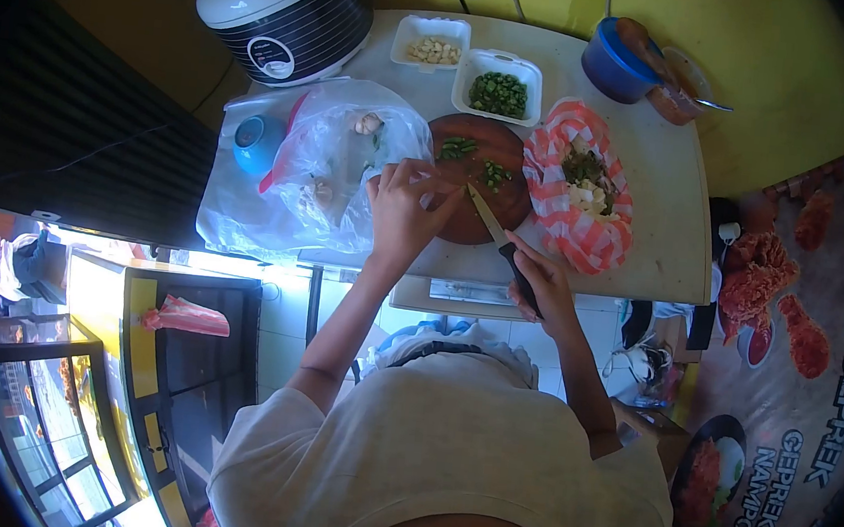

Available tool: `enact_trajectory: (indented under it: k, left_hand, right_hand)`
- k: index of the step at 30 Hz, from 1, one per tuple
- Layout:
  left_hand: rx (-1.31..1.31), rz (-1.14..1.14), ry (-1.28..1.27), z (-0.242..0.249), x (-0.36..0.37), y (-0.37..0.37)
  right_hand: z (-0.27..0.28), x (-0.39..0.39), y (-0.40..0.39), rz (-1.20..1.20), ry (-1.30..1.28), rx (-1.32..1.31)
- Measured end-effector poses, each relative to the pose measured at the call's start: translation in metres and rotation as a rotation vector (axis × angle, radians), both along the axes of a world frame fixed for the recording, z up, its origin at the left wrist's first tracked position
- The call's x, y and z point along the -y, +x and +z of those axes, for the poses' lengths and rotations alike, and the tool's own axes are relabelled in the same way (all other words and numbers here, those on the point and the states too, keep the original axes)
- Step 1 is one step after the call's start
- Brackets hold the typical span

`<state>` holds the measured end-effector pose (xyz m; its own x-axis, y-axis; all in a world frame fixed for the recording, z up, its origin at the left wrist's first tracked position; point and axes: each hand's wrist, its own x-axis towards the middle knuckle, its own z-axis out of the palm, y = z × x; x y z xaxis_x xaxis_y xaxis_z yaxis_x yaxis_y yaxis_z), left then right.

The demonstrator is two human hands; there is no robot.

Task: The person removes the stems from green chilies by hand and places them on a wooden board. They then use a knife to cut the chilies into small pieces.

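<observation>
A round wooden cutting board [465, 229] lies on the table in front of me. On it are cut green pieces [496, 175] and a small pile of longer green pieces [457, 147]. My right hand [544, 279] is wrapped around the black handle of a knife [488, 214], its blade pointing up and left over the board. My left hand [408, 212] is at the board's left edge, fingers bent and thumb close to the knife tip. Whatever those fingers pinch, if anything, is too small to make out.
Left of the board, a clear plastic bag [334, 181] holds garlic, near a blue cup [257, 141]. Behind stand foam boxes of peeled cloves [433, 52] and chopped greens [498, 94]. A red-checked lined container [585, 233] sits right. A rice cooker [288, 21] and blue-lidded tub [615, 65] stand farther back.
</observation>
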<state>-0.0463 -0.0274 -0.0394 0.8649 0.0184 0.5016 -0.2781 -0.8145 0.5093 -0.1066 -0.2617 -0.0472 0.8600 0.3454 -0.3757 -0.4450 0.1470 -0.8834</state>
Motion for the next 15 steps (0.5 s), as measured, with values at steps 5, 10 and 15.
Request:
enact_trajectory:
  k: [5,10,15]
  left_hand:
    - [0.031,-0.064,-0.008,0.002,0.009,0.006]
    - [0.015,-0.164,-0.057,-0.001,0.026,0.011]
    - [-0.007,-0.2,-0.053,0.002,0.041,0.013]
  right_hand:
    - [0.01,0.012,0.0,-0.1,-0.028,0.036]
    - [0.025,0.046,0.009,-0.361,-0.136,0.233]
    - [0.024,0.071,0.024,-0.492,-0.324,0.336]
